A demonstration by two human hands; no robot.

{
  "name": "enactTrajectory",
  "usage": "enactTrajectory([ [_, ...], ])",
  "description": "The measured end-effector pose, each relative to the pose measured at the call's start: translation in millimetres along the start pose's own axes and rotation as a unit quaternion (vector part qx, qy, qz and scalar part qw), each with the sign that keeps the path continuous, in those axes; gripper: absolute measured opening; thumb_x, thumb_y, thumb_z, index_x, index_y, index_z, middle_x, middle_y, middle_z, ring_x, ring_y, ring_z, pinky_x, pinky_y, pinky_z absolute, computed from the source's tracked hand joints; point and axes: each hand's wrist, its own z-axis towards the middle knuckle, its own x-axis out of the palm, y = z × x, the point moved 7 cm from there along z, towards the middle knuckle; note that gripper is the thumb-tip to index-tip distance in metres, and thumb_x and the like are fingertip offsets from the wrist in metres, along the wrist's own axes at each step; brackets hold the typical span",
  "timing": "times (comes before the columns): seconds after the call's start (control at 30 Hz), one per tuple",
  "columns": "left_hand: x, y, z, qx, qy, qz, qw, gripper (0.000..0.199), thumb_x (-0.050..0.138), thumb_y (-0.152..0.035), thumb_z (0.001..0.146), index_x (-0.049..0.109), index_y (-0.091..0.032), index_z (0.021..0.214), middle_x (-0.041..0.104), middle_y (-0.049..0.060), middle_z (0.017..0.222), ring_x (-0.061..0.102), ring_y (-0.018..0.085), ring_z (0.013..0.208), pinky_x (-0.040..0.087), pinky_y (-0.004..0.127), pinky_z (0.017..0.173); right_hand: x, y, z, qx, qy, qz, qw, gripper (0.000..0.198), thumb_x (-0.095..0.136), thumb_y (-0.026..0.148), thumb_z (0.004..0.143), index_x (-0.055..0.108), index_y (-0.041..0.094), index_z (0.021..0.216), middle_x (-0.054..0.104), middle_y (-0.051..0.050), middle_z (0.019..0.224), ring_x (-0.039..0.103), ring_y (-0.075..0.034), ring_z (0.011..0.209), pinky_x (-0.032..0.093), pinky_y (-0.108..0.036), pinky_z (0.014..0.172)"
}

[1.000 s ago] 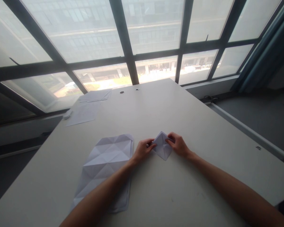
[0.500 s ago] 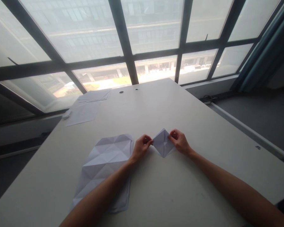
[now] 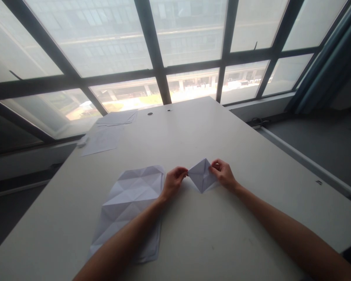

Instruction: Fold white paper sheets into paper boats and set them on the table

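Note:
Between my hands is a small folded piece of white paper, diamond-shaped with a crease down its middle. My left hand pinches its left corner between thumb and fingertips. At the upper right edge, my right hand grips it the same way, the fingers curled in. The folded paper is just over the table, its lower tip pointing towards me. A stack of creased white sheets lies to the left, partly hidden beneath my left forearm.
The white table reaches to a large framed window. More flat papers lie at its far left, beside a small white object. Two round holes show near the far edge. A curtain hangs at right.
The folded paper's top corner has shifted slightly to the right and the paper has turned a little. Both hands keep their pinch; the right one has moved slightly right.

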Motion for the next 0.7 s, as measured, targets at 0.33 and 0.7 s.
enactTrajectory([
  [0.33,-1,-1,0,-0.001,-0.013,0.039,0.999,0.019,0.066,-0.035,0.083,0.068,-0.016,0.082,0.071,0.003,0.077,0.066,0.016,0.073,0.052,0.026,0.069,2,1,-2,-0.01,0.011,-0.025,1.0,0.027,0.07,0.039,0.076,0.051,0.02,0.077,0.059,0.002,0.063,0.05,-0.012,0.056,0.032,-0.024,0.051],
  [0.7,12,10,-3,-0.094,0.028,-0.151,0.984,0.051,0.079,-0.043,0.073,0.07,-0.012,0.113,0.073,0.012,0.108,0.07,0.025,0.093,0.054,0.039,0.089,10,3,-6,-0.021,0.042,-0.008,0.999,0.028,0.07,0.039,0.078,0.05,0.02,0.079,0.058,0.003,0.064,0.048,-0.012,0.057,0.032,-0.023,0.052],
])
